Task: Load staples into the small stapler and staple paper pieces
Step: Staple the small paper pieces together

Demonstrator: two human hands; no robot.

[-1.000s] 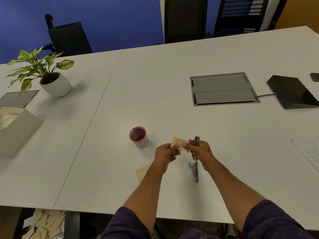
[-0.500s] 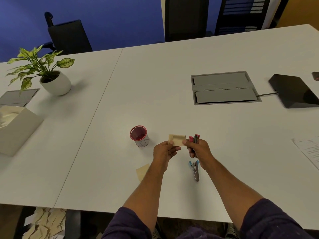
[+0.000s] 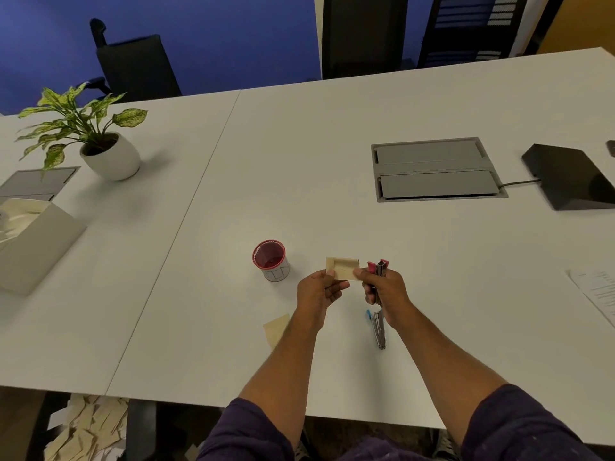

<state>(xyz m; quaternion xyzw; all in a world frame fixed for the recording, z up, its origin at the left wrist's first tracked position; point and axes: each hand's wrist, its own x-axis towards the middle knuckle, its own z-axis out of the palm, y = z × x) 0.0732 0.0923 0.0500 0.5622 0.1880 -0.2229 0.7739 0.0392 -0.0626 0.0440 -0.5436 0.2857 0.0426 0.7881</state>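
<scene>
Office meeting room: long white table [image 3: 332, 144] with a flush grey cable hatch [image 3: 432, 169], black mesh chairs [image 3: 136, 66] along the far edge, potted plant [image 3: 83, 128] near the far left corner, printed sheet [image 3: 595, 291] at the right edge, blue wall [image 3: 216, 34].

Small tan paper piece [image 3: 342, 268] held above table, pink stapler [image 3: 379, 268] upright beside it

We hold both forearms out over the table [image 3: 332, 161], dark sleeves pushed up above the elbows. Our left hand [image 3: 316, 291] sits mid-table near its front edge, thumb and curled fingers pinching the paper [image 3: 342, 269]. Just to its right, our right hand [image 3: 386, 287] is fisted round the stapler [image 3: 380, 267], thumb tip touching the paper.
</scene>
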